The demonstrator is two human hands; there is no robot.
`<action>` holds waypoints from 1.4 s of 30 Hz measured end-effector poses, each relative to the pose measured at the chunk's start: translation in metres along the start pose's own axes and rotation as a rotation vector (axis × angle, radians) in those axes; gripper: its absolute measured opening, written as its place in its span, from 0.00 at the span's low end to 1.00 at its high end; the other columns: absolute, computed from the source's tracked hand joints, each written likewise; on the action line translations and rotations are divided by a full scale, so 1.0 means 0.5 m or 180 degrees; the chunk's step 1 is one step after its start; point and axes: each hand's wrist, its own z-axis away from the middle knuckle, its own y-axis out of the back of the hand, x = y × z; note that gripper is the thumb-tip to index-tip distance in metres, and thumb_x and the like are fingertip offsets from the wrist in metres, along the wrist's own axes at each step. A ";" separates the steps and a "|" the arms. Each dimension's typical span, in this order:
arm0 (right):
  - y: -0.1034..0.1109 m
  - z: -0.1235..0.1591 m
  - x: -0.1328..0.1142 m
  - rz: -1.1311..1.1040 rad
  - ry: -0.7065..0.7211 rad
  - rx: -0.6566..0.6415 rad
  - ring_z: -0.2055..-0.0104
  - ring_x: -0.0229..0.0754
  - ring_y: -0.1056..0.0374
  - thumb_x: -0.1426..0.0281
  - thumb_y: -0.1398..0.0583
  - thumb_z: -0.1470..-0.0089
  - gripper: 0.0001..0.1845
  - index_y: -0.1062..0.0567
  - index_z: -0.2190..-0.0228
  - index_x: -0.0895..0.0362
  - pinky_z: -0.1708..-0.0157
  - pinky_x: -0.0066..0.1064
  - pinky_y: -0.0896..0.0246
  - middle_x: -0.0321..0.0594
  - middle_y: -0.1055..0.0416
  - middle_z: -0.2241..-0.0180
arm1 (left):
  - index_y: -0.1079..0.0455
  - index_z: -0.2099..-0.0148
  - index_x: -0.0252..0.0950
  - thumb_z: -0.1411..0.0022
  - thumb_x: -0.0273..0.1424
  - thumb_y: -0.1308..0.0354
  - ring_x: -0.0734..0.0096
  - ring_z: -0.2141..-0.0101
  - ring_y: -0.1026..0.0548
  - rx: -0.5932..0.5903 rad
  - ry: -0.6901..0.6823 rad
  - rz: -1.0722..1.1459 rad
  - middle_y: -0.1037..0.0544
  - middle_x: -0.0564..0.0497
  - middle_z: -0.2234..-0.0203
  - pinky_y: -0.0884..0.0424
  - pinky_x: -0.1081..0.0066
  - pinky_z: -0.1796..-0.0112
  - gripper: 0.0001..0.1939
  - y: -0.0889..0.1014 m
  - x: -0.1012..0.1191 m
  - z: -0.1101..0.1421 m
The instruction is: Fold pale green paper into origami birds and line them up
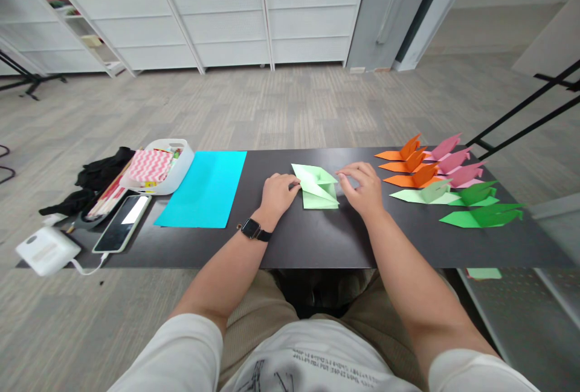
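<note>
A light green sheet of origami paper, partly folded with raised flaps and creases, lies on the dark table in front of me. My left hand, with a black watch on the wrist, pinches its left edge between thumb and fingers. At the opposite edge, my right hand has thumb and forefinger drawn together by the upper right corner and seems to grip it; the exact contact is too small to see clearly.
Left of the paper lie a cyan sheet, a white plastic box, a phone and a white power bank on a cable. Folded paper cranes in orange, pink and green stand at the right.
</note>
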 end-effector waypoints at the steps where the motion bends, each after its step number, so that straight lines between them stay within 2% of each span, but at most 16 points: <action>1: 0.002 -0.001 -0.002 0.0003 -0.0005 0.0043 0.55 0.52 0.27 0.66 0.40 0.34 0.11 0.16 0.63 0.50 0.49 0.47 0.35 0.44 0.22 0.61 | 0.19 0.59 0.42 0.32 0.32 0.36 0.56 0.59 0.24 -0.0010 -0.0061 -0.0149 0.15 0.48 0.59 0.31 0.57 0.56 0.04 0.002 0.003 0.001; 5: 0.013 -0.003 -0.002 -0.0012 0.0047 0.0074 0.57 0.49 0.26 0.66 0.41 0.33 0.12 0.16 0.63 0.51 0.52 0.44 0.33 0.43 0.21 0.62 | 0.20 0.60 0.41 0.28 0.35 0.39 0.55 0.56 0.28 -0.0040 -0.0462 -0.0670 0.19 0.45 0.58 0.35 0.56 0.56 0.08 0.004 0.029 0.010; 7: 0.022 -0.003 0.003 -0.0066 0.0173 -0.0065 0.60 0.47 0.25 0.67 0.41 0.33 0.12 0.16 0.62 0.51 0.55 0.40 0.32 0.42 0.20 0.64 | 0.21 0.59 0.40 0.26 0.35 0.42 0.55 0.54 0.29 -0.0052 -0.0724 -0.0842 0.20 0.45 0.55 0.36 0.56 0.54 0.10 0.001 0.046 0.014; 11: 0.035 0.003 0.022 -0.0084 0.0326 -0.0824 0.66 0.42 0.26 0.68 0.40 0.35 0.11 0.15 0.62 0.51 0.63 0.33 0.36 0.38 0.19 0.67 | 0.23 0.56 0.40 0.25 0.35 0.44 0.56 0.52 0.29 -0.0182 -0.1126 -0.0979 0.21 0.46 0.54 0.37 0.55 0.52 0.10 -0.009 0.071 0.018; 15: 0.036 0.008 0.035 -0.0020 0.0332 -0.1663 0.64 0.42 0.25 0.67 0.39 0.35 0.12 0.14 0.60 0.49 0.63 0.32 0.37 0.37 0.17 0.65 | 0.24 0.52 0.39 0.26 0.33 0.44 0.56 0.51 0.28 -0.0282 -0.1190 -0.0966 0.21 0.46 0.53 0.36 0.55 0.50 0.08 -0.015 0.077 0.017; 18: 0.028 0.010 0.035 -0.0022 0.0302 -0.1952 0.59 0.44 0.24 0.67 0.40 0.34 0.14 0.14 0.54 0.49 0.58 0.33 0.35 0.39 0.16 0.60 | 0.23 0.48 0.40 0.26 0.31 0.44 0.57 0.49 0.28 -0.0332 -0.1173 -0.0842 0.20 0.47 0.51 0.35 0.57 0.47 0.10 -0.017 0.073 0.017; 22: 0.010 0.014 0.028 0.0203 0.0254 -0.2260 0.59 0.45 0.25 0.66 0.41 0.33 0.18 0.17 0.46 0.49 0.57 0.33 0.36 0.41 0.17 0.60 | 0.21 0.47 0.41 0.25 0.31 0.45 0.58 0.50 0.26 -0.0467 -0.1123 -0.0755 0.19 0.48 0.51 0.33 0.58 0.46 0.12 -0.021 0.069 0.018; 27: -0.010 0.022 0.016 0.0562 0.0107 -0.2372 0.57 0.44 0.26 0.63 0.41 0.31 0.20 0.19 0.42 0.47 0.58 0.32 0.39 0.43 0.20 0.59 | 0.20 0.46 0.42 0.24 0.31 0.47 0.58 0.51 0.25 -0.0548 -0.1131 -0.0797 0.18 0.48 0.51 0.32 0.57 0.47 0.14 -0.024 0.070 0.022; 35: -0.014 0.017 -0.001 0.0947 -0.0103 -0.2508 0.56 0.45 0.27 0.60 0.44 0.29 0.19 0.17 0.46 0.43 0.61 0.32 0.43 0.42 0.22 0.60 | 0.20 0.44 0.44 0.25 0.31 0.46 0.56 0.49 0.24 -0.0628 -0.1075 -0.0848 0.19 0.46 0.47 0.32 0.54 0.45 0.16 -0.024 0.071 0.028; 38: -0.003 0.010 0.000 0.1057 -0.0362 -0.2606 0.55 0.46 0.26 0.59 0.45 0.29 0.19 0.16 0.47 0.41 0.61 0.32 0.42 0.41 0.20 0.58 | 0.19 0.44 0.45 0.25 0.32 0.46 0.55 0.49 0.24 -0.0653 -0.1015 -0.0825 0.19 0.47 0.46 0.31 0.53 0.45 0.16 -0.022 0.073 0.028; 42: 0.017 0.002 0.008 0.1103 -0.0841 -0.2647 0.49 0.49 0.25 0.58 0.46 0.29 0.19 0.17 0.47 0.39 0.57 0.33 0.38 0.38 0.18 0.50 | 0.19 0.45 0.44 0.27 0.30 0.45 0.56 0.49 0.24 -0.0699 -0.0922 -0.0788 0.19 0.47 0.46 0.31 0.53 0.45 0.15 -0.018 0.078 0.028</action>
